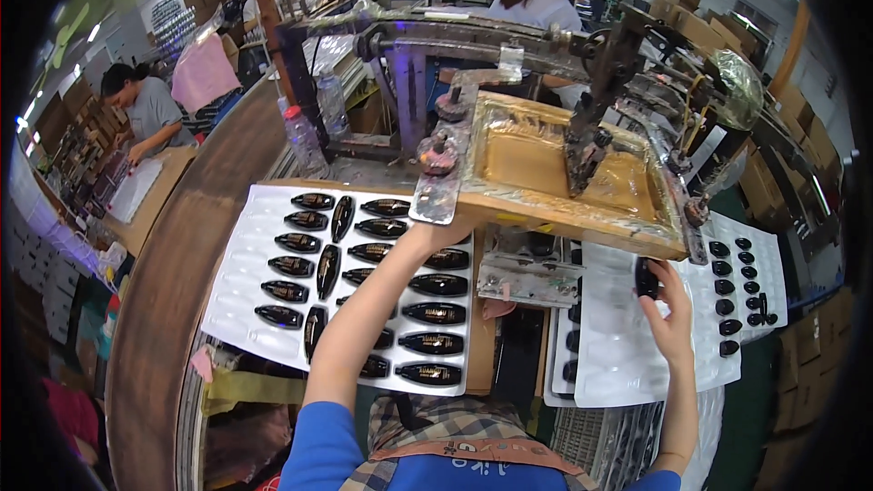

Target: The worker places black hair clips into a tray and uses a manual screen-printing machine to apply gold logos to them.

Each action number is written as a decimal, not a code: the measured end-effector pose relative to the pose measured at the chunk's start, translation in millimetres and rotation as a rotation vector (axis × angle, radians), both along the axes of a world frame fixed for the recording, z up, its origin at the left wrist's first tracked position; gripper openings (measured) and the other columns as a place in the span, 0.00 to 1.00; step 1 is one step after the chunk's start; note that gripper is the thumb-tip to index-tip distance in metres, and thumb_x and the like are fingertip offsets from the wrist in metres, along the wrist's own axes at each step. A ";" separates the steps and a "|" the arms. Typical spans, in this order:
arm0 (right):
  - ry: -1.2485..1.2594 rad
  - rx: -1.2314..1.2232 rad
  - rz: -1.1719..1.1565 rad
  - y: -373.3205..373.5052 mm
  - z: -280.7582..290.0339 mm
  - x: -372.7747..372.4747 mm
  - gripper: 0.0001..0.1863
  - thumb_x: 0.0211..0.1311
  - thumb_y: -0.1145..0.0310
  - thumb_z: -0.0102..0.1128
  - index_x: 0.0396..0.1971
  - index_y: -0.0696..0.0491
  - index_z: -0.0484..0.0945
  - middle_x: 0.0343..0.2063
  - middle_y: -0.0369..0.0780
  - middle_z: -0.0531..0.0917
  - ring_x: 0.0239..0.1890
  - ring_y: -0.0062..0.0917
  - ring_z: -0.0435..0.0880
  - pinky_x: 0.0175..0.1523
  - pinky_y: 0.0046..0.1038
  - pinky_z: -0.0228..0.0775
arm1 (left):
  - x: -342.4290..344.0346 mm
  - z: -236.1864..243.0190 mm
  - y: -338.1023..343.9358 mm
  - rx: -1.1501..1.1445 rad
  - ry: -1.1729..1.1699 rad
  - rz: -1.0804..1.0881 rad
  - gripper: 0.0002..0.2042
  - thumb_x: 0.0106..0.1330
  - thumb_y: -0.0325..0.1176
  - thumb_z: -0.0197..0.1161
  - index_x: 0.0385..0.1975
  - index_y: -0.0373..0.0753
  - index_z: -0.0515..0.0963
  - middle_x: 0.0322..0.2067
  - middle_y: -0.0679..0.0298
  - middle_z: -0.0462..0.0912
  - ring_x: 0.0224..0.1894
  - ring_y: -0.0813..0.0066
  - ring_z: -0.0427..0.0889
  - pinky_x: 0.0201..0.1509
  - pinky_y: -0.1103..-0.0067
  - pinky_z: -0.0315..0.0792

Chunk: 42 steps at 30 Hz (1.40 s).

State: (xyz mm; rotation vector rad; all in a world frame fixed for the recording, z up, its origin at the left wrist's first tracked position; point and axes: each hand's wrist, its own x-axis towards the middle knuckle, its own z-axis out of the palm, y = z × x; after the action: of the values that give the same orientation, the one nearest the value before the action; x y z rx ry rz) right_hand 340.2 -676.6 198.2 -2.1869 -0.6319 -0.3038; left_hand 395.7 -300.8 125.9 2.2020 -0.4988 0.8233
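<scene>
My left hand point(438, 229) reaches up under the near left edge of a wooden screen-printing frame point(568, 227), its fingers hidden there. The frame holds amber screen material and is mounted on a grimy metal press. My right hand point(669, 305) grips a glossy black oval bottle point(647, 277) upright, just below the frame’s right corner. Beneath the frame is a metal fixture point(527, 277). To its left, a white moulded tray point(236, 282) bears several black bottles with gold printing point(431, 313). To the right, another white tray point(618, 364) lies under my right hand, with small black pieces point(724, 286) farther right.
A curved brown bench edge point(159, 327) runs along the left. Plastic bottles point(306, 141) stand behind the left tray. One co-worker point(159, 109) works at a table at far left, another point(536, 5) behind the press. Cardboard boxes point(809, 364) are stacked at right.
</scene>
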 end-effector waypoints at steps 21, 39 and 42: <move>0.103 -0.223 0.243 120.6 -5.3 37.8 0.18 0.50 0.62 0.59 0.36 0.61 0.71 0.30 0.49 0.75 0.36 0.42 0.73 0.44 0.32 0.63 | -162.6 -4.8 110.1 -0.871 0.173 0.443 0.07 0.59 0.31 0.56 0.28 0.33 0.75 0.23 0.71 0.75 0.24 0.87 0.70 0.28 0.89 0.65; 0.302 -0.631 -0.868 -319.1 -101.8 40.0 0.35 0.56 0.47 0.46 0.53 0.63 0.60 0.50 0.55 0.66 0.53 0.44 0.64 0.56 0.32 0.56 | -327.0 -92.2 203.2 -0.624 0.564 1.009 0.11 0.57 0.36 0.58 0.23 0.32 0.74 0.14 0.65 0.74 0.17 0.82 0.71 0.21 0.84 0.65; 0.203 -0.731 -0.872 -320.1 -98.9 25.6 0.34 0.56 0.47 0.46 0.49 0.64 0.65 0.45 0.56 0.70 0.48 0.45 0.69 0.52 0.32 0.60 | -322.8 -85.4 194.1 -0.343 0.511 1.186 0.09 0.53 0.33 0.58 0.26 0.32 0.74 0.19 0.56 0.77 0.23 0.69 0.77 0.29 0.77 0.69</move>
State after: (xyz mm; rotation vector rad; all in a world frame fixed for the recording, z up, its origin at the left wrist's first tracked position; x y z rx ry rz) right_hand 365.8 -996.7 99.3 -3.0577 0.4516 -0.3113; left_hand 72.8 -106.7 40.6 2.1229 1.2116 0.7405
